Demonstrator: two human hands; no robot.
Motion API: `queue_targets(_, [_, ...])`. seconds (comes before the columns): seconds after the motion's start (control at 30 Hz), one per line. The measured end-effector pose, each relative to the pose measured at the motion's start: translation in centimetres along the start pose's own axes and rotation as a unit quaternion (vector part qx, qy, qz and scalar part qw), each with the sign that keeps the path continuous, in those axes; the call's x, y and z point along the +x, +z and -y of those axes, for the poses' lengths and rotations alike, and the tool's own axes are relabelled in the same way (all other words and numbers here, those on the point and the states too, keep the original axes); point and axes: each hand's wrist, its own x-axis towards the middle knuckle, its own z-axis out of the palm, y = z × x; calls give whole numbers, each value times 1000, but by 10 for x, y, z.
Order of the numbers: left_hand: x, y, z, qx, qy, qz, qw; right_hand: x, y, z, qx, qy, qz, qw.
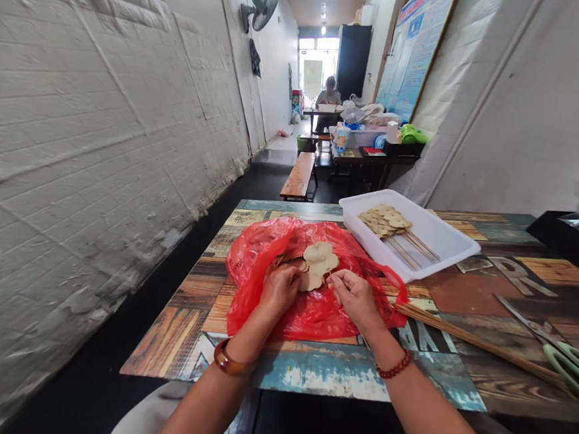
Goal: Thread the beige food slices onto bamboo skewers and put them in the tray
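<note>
This looks like a small eatery or snack shop: a long, narrow room with at least 3 tables (pixel 169 341) in line, a low bench (pixel 299 175), a wall fan (pixel 264 9), a big printed poster (pixel 416 53), a bright doorway (pixel 328 45) at the far end, and skewered food slices (pixel 384 219) in a white tray (pixel 455 247).

Pale slices (pixel 318 254) against red bag (pixel 258 238)
</note>
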Motion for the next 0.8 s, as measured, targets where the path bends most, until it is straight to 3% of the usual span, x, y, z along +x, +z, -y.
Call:
queue_targets(0.2, [1, 0, 4, -79, 12, -9, 997, -1, -2, 8, -4, -2, -2, 1000])
queue_targets(0.3, [2, -7, 1, -198, -7, 0, 980, -1, -2, 11, -10, -4, -4, 1000])
queue_targets(0.37, [2, -12, 0, -340, -47, 16, 939, 0, -1, 11, -9, -3, -3, 1000])
queue_targets(0.47, [2, -17, -1, -540, -130, 41, 830, 1, 0, 9, 6, 3, -2, 1000])
queue_targets(0.57, [0, -22, 0, -643, -199, 55, 737, -1, 1, 10, 12, 6, -2, 1000])
queue_targets(0.67, [-2, -25, -1, -678, -227, 48, 697, -5, 1, 14, 26, 21, 3, 999])
queue_targets(0.8, [-3, -26, -1, -699, -235, 15, 675, -10, 1, 19, 59, 55, 23, 997])
